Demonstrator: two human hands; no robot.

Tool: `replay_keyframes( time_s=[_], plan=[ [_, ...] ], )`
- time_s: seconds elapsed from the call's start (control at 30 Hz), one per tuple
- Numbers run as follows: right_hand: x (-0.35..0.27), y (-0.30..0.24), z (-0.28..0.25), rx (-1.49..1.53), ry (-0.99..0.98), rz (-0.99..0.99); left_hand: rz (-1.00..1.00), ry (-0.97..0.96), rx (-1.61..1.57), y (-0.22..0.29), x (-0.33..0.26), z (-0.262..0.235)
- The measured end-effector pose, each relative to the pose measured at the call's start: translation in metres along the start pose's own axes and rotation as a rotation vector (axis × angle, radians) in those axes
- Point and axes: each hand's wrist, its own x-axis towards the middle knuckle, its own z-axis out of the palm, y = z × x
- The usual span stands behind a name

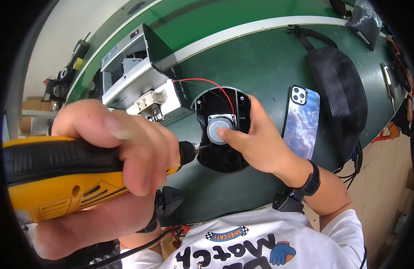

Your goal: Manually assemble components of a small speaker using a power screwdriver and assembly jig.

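Observation:
My left hand is wrapped around a yellow and black electric screwdriver, held close and pointing right. Its tip reaches the left side of a round black plastic housing on the green table; whether it sits on a screw is too small to tell. Inside the housing lies a small grey round speaker with a red wire and a dark one attached. My right hand grips the housing's right edge, its thumb pressing on the speaker.
A grey metal screw feeder stands at the upper left, partly behind my left hand. To the right lie a phone in a blue cloud-patterned case and a black mesh bag. A clear plastic bag of dark parts sits at the far right.

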Motion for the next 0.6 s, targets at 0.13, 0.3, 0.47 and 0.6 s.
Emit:
replay_keyframes(
  time_s=[0.13,0.3,0.47,0.6],
  plan=[
    [0.003,0.004,-0.002,-0.013,0.025,0.014,0.056,0.060,-0.038,-0.015,-0.001,0.003],
    [0.004,-0.001,-0.001,0.017,0.025,0.097,0.064,0.090,-0.029,-0.021,-0.004,0.006],
    [0.005,0.000,0.001,0.059,0.029,0.069,0.074,0.118,-0.025,-0.024,-0.005,0.005],
    [0.005,0.007,-0.001,-0.053,0.045,0.030,0.063,0.102,-0.024,-0.024,-0.004,0.003]
  ],
)
